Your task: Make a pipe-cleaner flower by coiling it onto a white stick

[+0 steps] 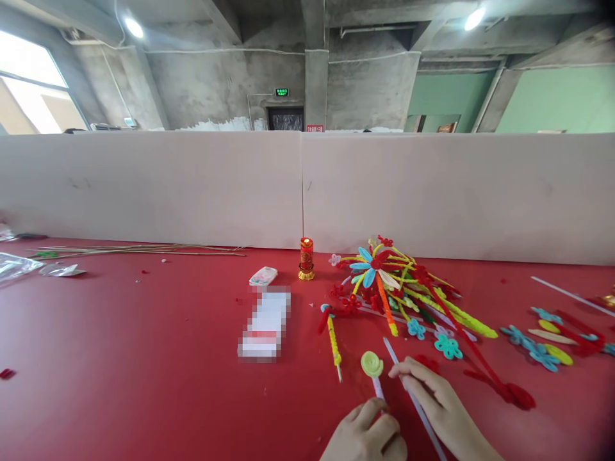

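My left hand (pixel 368 435) is closed near the front edge of the view. It grips a pale lilac stem topped by a yellow-green spiral disc (pixel 371 363), which looks like coiled pipe cleaner. Beside it, my right hand (pixel 439 400) has its fingers closed around a long pale lilac strip (pixel 423 419) that slants up to the left past the fingertips. The strip and the spiral piece are apart. Just left of the disc lies a yellow fuzzy stick (pixel 334 342) with a bare tip. Behind both hands is a pile of pipe-cleaner flowers (pixel 379 269) in several colours.
A red and gold candle-shaped lamp (pixel 306 259) stands by the white partition (pixel 192 192). A blurred white card (pixel 264 323) and a small packet (pixel 264 276) lie left of centre. Thin sticks (pixel 144 250) rest at the back left. More flower pieces (pixel 542 349) lie right.
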`<control>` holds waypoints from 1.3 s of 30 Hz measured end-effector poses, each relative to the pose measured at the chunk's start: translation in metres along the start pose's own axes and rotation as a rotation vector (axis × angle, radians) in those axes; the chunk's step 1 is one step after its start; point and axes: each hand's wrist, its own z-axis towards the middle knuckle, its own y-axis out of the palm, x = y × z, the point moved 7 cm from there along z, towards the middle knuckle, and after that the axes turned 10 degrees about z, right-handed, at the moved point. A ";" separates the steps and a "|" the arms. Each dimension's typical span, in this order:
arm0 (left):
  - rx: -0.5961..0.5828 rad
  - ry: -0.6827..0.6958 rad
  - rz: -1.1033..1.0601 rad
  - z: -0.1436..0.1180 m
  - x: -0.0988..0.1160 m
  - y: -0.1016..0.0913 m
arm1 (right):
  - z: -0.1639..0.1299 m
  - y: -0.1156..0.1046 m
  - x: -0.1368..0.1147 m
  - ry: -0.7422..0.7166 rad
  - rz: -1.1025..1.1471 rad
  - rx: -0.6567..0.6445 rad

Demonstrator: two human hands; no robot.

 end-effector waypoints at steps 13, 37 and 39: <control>-0.088 0.062 -0.021 -0.004 0.004 0.005 | 0.002 0.001 -0.003 -0.005 0.481 -0.015; -0.155 -0.042 -0.007 -0.024 -0.001 0.026 | -0.002 0.014 -0.018 -0.247 -0.289 -0.148; -0.090 -0.043 0.018 -0.018 -0.002 0.017 | -0.001 0.012 -0.013 -0.190 -0.225 -0.120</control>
